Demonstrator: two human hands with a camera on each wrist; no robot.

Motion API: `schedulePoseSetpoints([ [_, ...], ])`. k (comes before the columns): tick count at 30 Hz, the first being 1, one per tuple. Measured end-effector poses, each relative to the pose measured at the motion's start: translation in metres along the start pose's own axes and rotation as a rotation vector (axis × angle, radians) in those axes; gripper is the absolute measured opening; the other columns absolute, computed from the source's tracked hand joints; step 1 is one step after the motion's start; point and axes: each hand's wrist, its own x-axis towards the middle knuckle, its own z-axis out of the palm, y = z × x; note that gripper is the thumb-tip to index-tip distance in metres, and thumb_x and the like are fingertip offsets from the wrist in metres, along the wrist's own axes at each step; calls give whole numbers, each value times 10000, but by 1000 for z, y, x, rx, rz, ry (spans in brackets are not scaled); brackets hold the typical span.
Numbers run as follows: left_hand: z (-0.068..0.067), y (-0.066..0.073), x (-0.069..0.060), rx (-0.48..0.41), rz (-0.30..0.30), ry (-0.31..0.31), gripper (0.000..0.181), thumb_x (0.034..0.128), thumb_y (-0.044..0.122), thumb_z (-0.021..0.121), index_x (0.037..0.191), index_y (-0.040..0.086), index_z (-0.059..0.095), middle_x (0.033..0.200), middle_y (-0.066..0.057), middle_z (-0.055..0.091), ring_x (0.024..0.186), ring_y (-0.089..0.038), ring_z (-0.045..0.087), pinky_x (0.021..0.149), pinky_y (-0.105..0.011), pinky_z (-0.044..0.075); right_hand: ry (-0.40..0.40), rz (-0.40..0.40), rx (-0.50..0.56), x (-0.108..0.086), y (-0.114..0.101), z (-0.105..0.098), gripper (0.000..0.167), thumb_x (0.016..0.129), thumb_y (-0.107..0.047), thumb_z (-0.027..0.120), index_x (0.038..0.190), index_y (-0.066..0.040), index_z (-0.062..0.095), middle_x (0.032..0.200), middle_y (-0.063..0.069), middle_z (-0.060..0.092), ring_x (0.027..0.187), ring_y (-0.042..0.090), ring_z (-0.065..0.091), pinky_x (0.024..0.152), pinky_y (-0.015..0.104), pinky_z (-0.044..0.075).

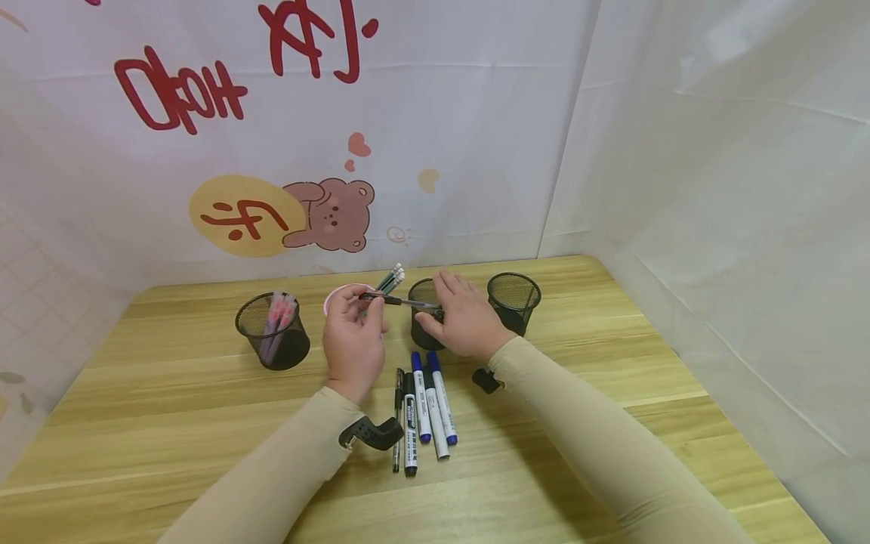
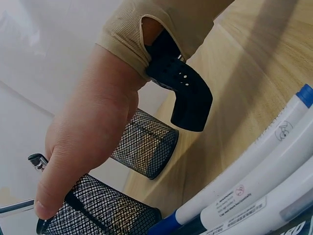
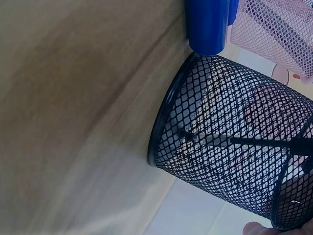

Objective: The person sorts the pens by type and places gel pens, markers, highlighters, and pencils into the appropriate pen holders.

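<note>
My left hand (image 1: 355,344) pinches a clear-barrelled pen (image 1: 411,303) by its black end, level, its other end reaching the right hand's thumb. My right hand (image 1: 469,313) lies over the middle black mesh cup (image 1: 420,332), thumb at the near rim. Through the mesh in the right wrist view, a second pen (image 3: 259,142) stands point down inside. Its clip end (image 2: 37,161) juts past the right hand (image 2: 93,122) in the left wrist view. The right thumb and fingers surround this pen; the contact is partly hidden.
Several markers (image 1: 423,408) and a clear pen (image 1: 398,408) lie in front of the cups. A mesh cup (image 1: 285,351) with pink-topped pens stands left, another (image 1: 514,295) right. Behind my left hand, a pink cup (image 1: 329,302) holds green pencils (image 1: 390,281).
</note>
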Motion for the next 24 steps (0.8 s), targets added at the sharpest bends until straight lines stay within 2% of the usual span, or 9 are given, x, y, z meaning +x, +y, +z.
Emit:
schedulePoseSetpoints([
  [9,4,3,-2,-3,-38,-43,258,1017,22,663,1249,-54,580,1154,-226,740,689,-155,650,622,-176,550,1,6,6,1,-1,-1,888,1054,-659,418,1666,-39,244,1746,152,245,1612,397,248,1317,558,216],
  [17,7,4,-4,22,-69,-104,231,1032,40,643,1248,-26,594,1138,-238,749,651,-99,619,594,-169,515,-4,7,4,1,-1,-2,887,1056,-656,415,1666,-37,242,1747,153,240,1612,399,247,1317,561,214],
  [20,9,5,-5,32,-86,-127,235,1035,51,642,1259,-7,599,1145,-228,751,677,-185,649,592,-183,518,-9,11,6,1,-1,-2,884,1058,-655,410,1668,-39,236,1749,151,233,1615,396,240,1318,559,209],
  [24,10,6,-6,48,-100,-157,252,1036,60,645,1280,7,609,1168,-205,757,744,-372,685,629,-218,570,-10,11,7,1,-1,-3,882,1059,-647,418,1667,-35,233,1750,152,229,1616,396,239,1317,561,213],
])
